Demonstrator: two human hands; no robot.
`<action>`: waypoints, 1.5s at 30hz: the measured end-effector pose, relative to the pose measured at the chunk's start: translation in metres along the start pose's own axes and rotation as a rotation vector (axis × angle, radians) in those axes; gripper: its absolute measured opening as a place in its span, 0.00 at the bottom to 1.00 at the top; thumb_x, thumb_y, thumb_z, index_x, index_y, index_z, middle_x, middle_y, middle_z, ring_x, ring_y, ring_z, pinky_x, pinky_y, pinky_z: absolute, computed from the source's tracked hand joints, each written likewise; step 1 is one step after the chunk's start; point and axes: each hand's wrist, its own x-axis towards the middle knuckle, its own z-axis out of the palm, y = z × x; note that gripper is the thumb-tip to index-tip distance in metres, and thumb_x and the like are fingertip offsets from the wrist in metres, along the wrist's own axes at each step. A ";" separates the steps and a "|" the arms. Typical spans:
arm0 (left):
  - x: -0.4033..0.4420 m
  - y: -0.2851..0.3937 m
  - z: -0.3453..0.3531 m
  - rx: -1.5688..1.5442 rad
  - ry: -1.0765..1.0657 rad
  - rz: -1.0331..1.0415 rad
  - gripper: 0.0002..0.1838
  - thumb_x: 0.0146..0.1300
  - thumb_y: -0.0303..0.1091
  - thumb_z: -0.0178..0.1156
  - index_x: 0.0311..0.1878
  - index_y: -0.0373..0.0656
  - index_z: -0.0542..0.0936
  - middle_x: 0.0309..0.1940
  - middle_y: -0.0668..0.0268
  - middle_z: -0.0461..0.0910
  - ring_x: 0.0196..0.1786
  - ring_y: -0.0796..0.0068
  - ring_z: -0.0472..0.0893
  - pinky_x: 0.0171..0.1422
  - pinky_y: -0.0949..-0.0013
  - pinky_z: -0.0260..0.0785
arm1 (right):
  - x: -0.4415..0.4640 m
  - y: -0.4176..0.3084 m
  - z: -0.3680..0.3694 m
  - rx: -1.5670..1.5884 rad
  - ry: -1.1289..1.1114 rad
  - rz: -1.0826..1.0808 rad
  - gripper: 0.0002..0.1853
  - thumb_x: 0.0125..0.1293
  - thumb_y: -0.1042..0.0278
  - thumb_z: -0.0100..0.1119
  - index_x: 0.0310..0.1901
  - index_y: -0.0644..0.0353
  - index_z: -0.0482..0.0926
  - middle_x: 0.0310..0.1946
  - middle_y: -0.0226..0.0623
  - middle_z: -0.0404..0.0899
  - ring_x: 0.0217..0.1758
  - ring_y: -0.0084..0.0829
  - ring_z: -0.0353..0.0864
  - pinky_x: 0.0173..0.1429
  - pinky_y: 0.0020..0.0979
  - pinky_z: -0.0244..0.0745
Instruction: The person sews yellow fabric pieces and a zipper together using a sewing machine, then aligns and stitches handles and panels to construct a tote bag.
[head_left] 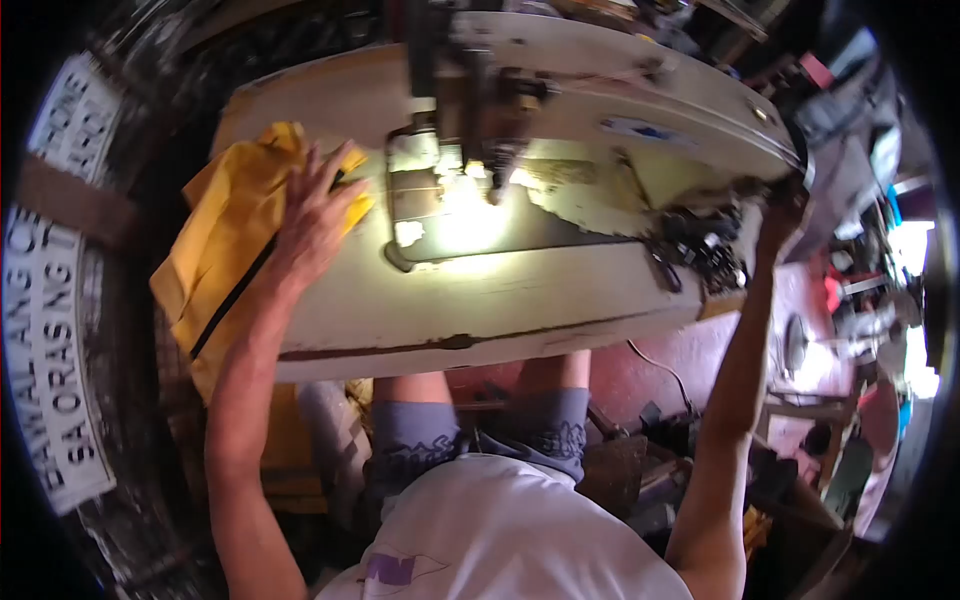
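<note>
Yellow fabric (225,215) with a black strip lies over the left end of the sewing machine table (560,290). On top of it rests my left hand (315,215), fingers spread, some of them beside a small yellow fold. The needle area of the sewing machine (475,130) stands at the middle, with a bright light falling on the plate below it. My right hand (785,215) is at the machine's far right end, by the dark round wheel; its fingers are dark and blurred, and what they touch is unclear.
Dark small items (710,250) are heaped at the table's right side. White signs with lettering (60,350) stand at the far left. Stools and clutter fill the floor at the right. A grey cloth (845,150) hangs beyond my right hand.
</note>
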 end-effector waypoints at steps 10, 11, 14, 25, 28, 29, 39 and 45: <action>0.021 0.024 -0.020 -0.299 -0.005 0.188 0.10 0.52 0.22 0.67 0.31 0.39 0.74 0.42 0.59 0.74 0.54 0.54 0.76 0.64 0.51 0.67 | -0.004 -0.271 -0.190 0.337 -0.579 0.197 0.18 0.68 0.69 0.66 0.59 0.56 0.80 0.49 0.44 0.81 0.52 0.50 0.80 0.57 0.47 0.75; 0.029 0.021 -0.020 -0.335 -0.094 0.164 0.09 0.51 0.23 0.67 0.29 0.38 0.73 0.39 0.59 0.74 0.51 0.54 0.75 0.60 0.53 0.69 | -0.001 -0.294 -0.200 0.336 -0.747 0.117 0.17 0.66 0.71 0.66 0.56 0.56 0.81 0.49 0.43 0.81 0.52 0.50 0.80 0.58 0.47 0.74; 0.052 0.011 -0.016 -0.413 -0.274 0.202 0.10 0.54 0.30 0.65 0.26 0.38 0.73 0.36 0.59 0.75 0.48 0.58 0.76 0.58 0.55 0.69 | -0.031 -0.300 -0.184 0.276 -0.708 0.136 0.16 0.64 0.75 0.63 0.54 0.58 0.81 0.46 0.42 0.80 0.52 0.48 0.78 0.57 0.48 0.73; 0.079 -0.021 0.012 -0.953 -0.420 0.181 0.11 0.59 0.33 0.72 0.31 0.35 0.82 0.29 0.67 0.76 0.35 0.73 0.78 0.42 0.64 0.70 | 0.018 -0.436 -0.223 0.644 -0.773 -0.031 0.20 0.66 0.83 0.54 0.59 0.63 0.77 0.47 0.46 0.75 0.41 0.46 0.81 0.42 0.44 0.79; 0.076 -0.021 0.015 -1.008 -0.368 0.146 0.11 0.60 0.33 0.71 0.31 0.35 0.83 0.29 0.67 0.77 0.35 0.72 0.78 0.42 0.63 0.70 | 0.034 -0.514 -0.205 0.636 -0.845 -0.173 0.22 0.64 0.80 0.57 0.61 0.66 0.75 0.44 0.46 0.73 0.36 0.43 0.81 0.36 0.43 0.78; 0.074 -0.020 0.017 -1.029 -0.350 0.143 0.11 0.60 0.33 0.71 0.31 0.35 0.83 0.29 0.67 0.77 0.35 0.72 0.78 0.42 0.63 0.70 | 0.033 -0.532 -0.193 0.617 -0.802 -0.239 0.22 0.64 0.79 0.58 0.61 0.67 0.74 0.43 0.46 0.72 0.35 0.42 0.81 0.34 0.42 0.77; 0.076 -0.021 0.012 -0.955 -0.423 0.172 0.08 0.59 0.30 0.69 0.33 0.37 0.80 0.34 0.63 0.78 0.45 0.65 0.78 0.55 0.62 0.70 | 0.051 -0.583 -0.159 0.566 -0.769 -0.382 0.17 0.63 0.74 0.60 0.52 0.68 0.74 0.40 0.43 0.75 0.39 0.41 0.82 0.34 0.39 0.80; 0.075 -0.020 0.011 -0.911 -0.359 0.208 0.09 0.62 0.31 0.68 0.35 0.36 0.78 0.36 0.62 0.78 0.46 0.63 0.79 0.57 0.60 0.71 | 0.049 -0.586 -0.149 0.560 -0.914 -0.333 0.16 0.64 0.75 0.59 0.53 0.65 0.75 0.40 0.45 0.78 0.39 0.43 0.85 0.36 0.43 0.81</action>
